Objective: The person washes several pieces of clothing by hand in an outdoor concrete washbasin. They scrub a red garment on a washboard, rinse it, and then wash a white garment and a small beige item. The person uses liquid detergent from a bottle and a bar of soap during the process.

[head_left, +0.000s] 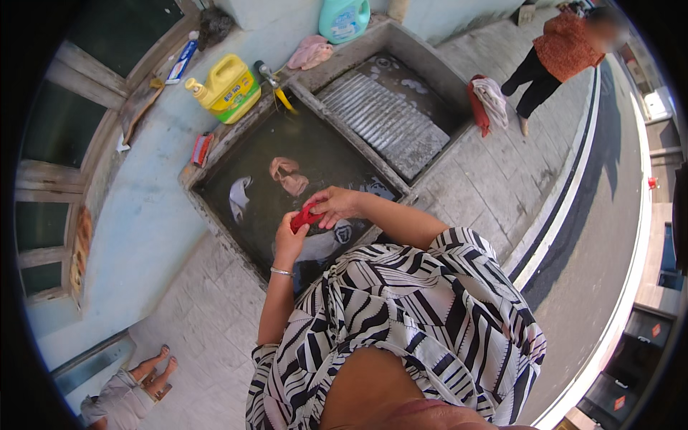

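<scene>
My left hand (pixel 289 237), with a bangle at the wrist, grips one end of a small bunched red cloth (pixel 307 216). At its other end, my right hand (pixel 337 206) holds the same cloth with thumb and fingers. Both hands are just above the water in a concrete wash basin (pixel 344 145). A peach-coloured cloth (pixel 289 176) floats beyond them, and a pale cloth (pixel 239 198) drifts to the left. Below my hands a light grey garment (pixel 318 246) lies partly under the water; its shape is unclear.
A ribbed washboard (pixel 384 118) fills the adjoining basin. Along the back ledge are a tap (pixel 267 75), a yellow detergent jug (pixel 228 91), a red scrubbing brush (pixel 202 150), a pink cloth (pixel 310 52) and a teal bottle (pixel 344 21). Cloths (pixel 490 103) hang over the right rim, near a standing person (pixel 564 54).
</scene>
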Available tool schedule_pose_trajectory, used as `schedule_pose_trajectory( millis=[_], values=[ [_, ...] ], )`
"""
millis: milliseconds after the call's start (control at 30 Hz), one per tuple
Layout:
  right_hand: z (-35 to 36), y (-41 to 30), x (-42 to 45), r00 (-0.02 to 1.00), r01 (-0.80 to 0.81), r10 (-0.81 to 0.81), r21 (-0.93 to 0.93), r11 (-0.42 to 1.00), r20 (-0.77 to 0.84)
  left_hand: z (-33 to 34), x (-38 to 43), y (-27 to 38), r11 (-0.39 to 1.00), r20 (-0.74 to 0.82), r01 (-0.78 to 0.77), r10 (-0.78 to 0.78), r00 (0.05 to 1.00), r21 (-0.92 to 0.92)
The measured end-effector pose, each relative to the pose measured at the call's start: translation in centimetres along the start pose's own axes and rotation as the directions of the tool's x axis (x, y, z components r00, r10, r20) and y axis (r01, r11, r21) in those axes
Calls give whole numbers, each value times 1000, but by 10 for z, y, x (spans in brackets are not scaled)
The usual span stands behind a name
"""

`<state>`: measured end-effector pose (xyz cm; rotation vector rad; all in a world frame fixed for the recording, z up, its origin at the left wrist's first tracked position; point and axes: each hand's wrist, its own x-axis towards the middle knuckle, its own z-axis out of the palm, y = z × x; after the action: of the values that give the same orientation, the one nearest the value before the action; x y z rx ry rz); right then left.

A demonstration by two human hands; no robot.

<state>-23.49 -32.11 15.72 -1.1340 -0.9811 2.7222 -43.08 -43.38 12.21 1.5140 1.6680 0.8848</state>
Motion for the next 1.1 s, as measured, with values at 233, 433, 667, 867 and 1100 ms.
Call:
schedule_pose_trajectory(
  millis=[233, 433, 667, 867, 1100],
  values=[
    [17, 19, -16, 969, 154, -231, -512, 845, -91, -3, -7, 6, 790, 141, 297, -264, 954, -537],
    [9, 45, -16, 670, 327, -742, -892, 312, -14, -3, -4, 18, 689, 248, 409, -326, 912, -598],
    [4, 15, -58, 924, 379, -354, 211, 901, -147, 9, -1, 49, 784, 235, 225, -104, 966, -578],
    [-12, -4, -83, 815, 556, -557, 484, 675, -160, 39, 16, 74, 778, 238, 255, -139, 961, -574],
    [-80, 4, -137, 778, 619, -520, 291, 729, -352, 71, 42, 118, 910, 445, 235, -64, 893, -342]
  ],
)
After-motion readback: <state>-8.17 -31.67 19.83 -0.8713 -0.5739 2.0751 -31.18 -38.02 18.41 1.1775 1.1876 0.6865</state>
